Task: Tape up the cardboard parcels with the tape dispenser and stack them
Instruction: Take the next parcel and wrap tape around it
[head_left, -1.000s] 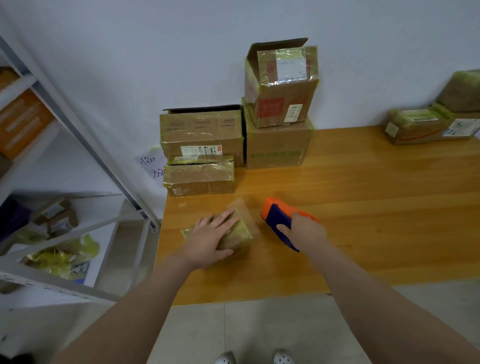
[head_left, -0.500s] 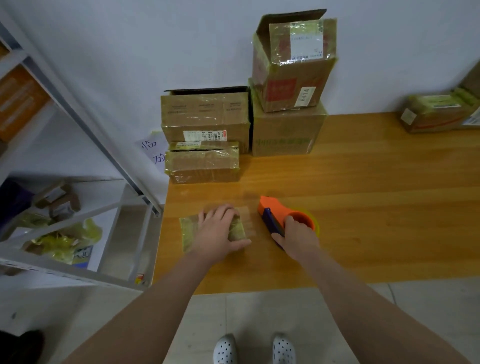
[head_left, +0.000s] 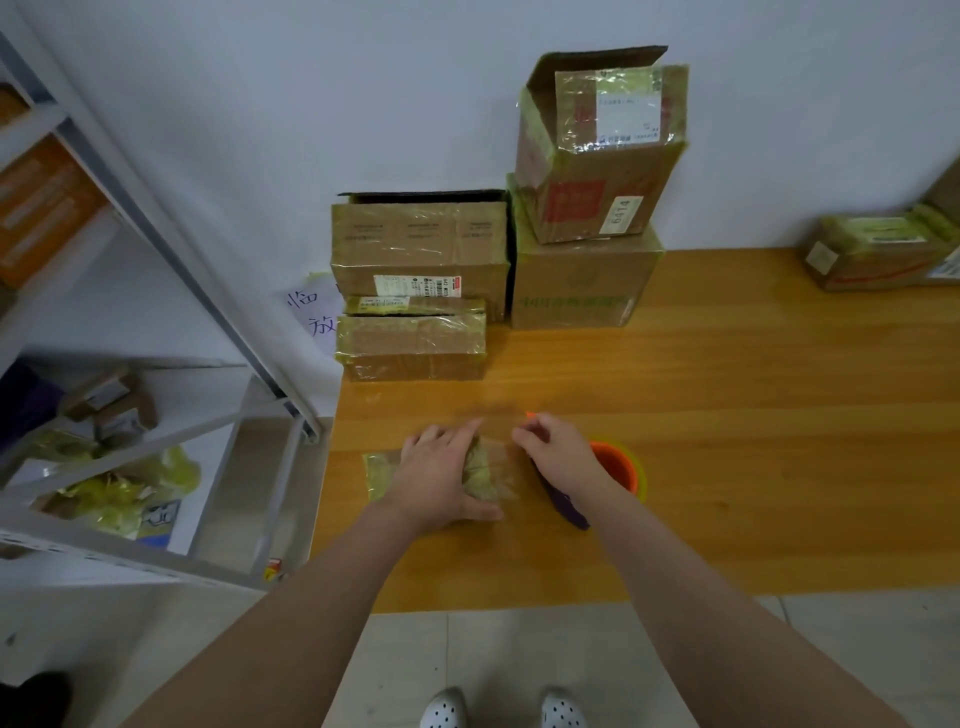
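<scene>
Wooden table (head_left: 779, 415): stacked boxes (head_left: 587, 286) beyond both hands; left hand (head_left: 441, 478) flat on small parcel (head_left: 379, 473), right hand (head_left: 561, 457) grips tape dispenser (head_left: 618, 467) beside it.

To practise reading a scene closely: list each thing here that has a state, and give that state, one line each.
small parcel, flat on the table, taped, pressed down by left hand
tape dispenser, at the parcel's right end, gripped by right hand
top box, flap up, stacked on a larger box
back left box, back flap up
flat parcel, taped shut

Parcel (head_left: 379, 475) left of tape dispenser (head_left: 617, 464)
</scene>
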